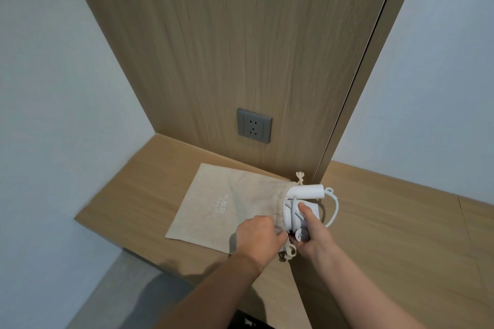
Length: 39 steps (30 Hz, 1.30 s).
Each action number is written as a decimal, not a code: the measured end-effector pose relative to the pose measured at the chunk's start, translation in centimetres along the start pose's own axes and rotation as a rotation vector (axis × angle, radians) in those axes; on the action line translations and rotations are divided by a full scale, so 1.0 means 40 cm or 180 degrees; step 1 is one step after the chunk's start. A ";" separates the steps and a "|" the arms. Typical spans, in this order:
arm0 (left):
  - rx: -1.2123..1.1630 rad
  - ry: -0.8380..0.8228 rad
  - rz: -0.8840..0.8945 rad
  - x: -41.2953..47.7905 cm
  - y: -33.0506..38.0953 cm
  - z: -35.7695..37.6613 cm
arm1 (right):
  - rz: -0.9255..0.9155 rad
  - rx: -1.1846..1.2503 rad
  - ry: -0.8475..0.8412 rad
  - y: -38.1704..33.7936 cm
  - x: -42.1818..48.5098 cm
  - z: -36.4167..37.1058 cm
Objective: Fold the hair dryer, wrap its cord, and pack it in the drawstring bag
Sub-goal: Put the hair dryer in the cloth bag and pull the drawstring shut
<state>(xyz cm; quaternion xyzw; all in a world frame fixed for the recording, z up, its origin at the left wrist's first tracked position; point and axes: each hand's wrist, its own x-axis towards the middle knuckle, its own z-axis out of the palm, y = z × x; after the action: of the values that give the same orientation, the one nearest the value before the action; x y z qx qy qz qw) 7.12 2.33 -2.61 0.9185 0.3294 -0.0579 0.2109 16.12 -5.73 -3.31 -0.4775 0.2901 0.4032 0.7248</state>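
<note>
You are standing at a pale wooden counter (pixel 387 222) set in a corner, with a wood-grain wall panel (pixel 240 48) behind it and plain light walls either side; a grey wall socket (pixel 254 125) sits low on the panel, just above the counter. The beige drawstring bag (pixel 222 203) lies flat on the counter below the socket, its gathered mouth toward your hands. Your left hand (pixel 258 232) pinches the mouth's edge, fingers closed on the fabric. Your right hand (pixel 312 232) grips the folded white hair dryer (pixel 302 195), thumb on top, right at the bag's mouth and not yet inside. The white cord (pixel 334 208) is wound round the body, with one loop hanging loose beside it. A knotted drawstring end (pixel 290 251) dangles between your wrists.
</note>
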 end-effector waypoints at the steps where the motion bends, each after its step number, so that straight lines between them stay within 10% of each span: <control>1: -0.0081 -0.0036 -0.0081 0.000 -0.001 0.007 | 0.0009 -0.0049 -0.0030 0.000 -0.001 -0.002; 15: -0.0631 -0.0099 -0.0582 0.029 0.001 0.014 | 0.0670 -0.0641 -0.1417 -0.067 -0.032 -0.057; 33: -0.1166 -0.0710 -0.0163 0.018 -0.022 -0.033 | -0.0817 -0.1623 -0.0038 0.037 0.026 -0.089; 39: -0.1363 -0.0764 -0.0015 0.009 -0.036 -0.031 | -0.0639 -0.1259 -0.0487 0.074 0.016 -0.076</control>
<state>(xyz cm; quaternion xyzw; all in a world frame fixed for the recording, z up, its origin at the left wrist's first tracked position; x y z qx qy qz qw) 6.45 4.06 -2.08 0.8387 0.3088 -0.0959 0.4383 13.78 -7.69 -6.32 -0.6047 0.1006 0.4131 0.6735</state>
